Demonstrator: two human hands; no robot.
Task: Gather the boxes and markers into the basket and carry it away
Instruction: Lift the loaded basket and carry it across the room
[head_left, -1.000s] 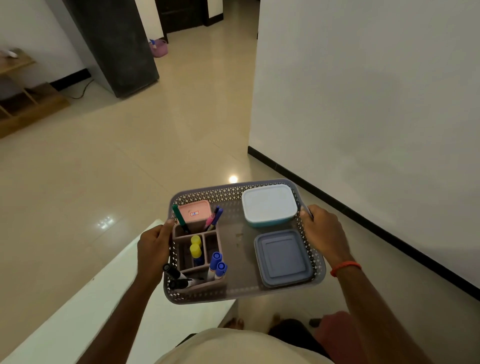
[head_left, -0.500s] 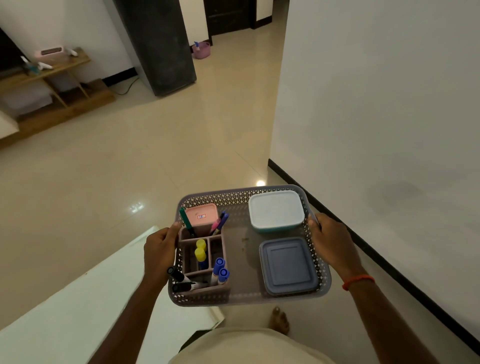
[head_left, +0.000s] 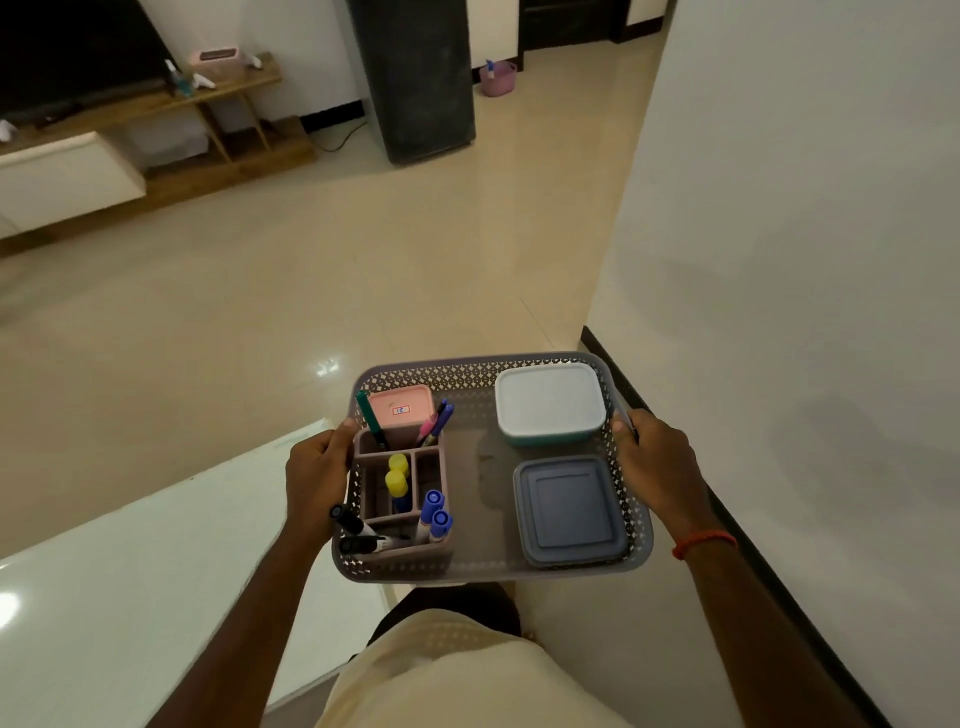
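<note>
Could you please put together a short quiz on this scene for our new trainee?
1. True or false: the left hand and the right hand each grip a side wall of the basket.
2. What colour is the lidded box nearest the person's body? A) pink B) white C) grey-blue
3. Fill in: the yellow-capped markers stand in the organiser's ______ row.
Key: 1 true; 2 C; 3 middle.

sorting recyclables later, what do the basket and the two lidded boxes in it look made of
The basket looks like moulded plastic, matte grey-lilac, given its even perforated walls. The white-lidded box: likely plastic, smooth lid, teal base. The blue-grey box: probably plastic too, matte lid with moulded raised panel.
</note>
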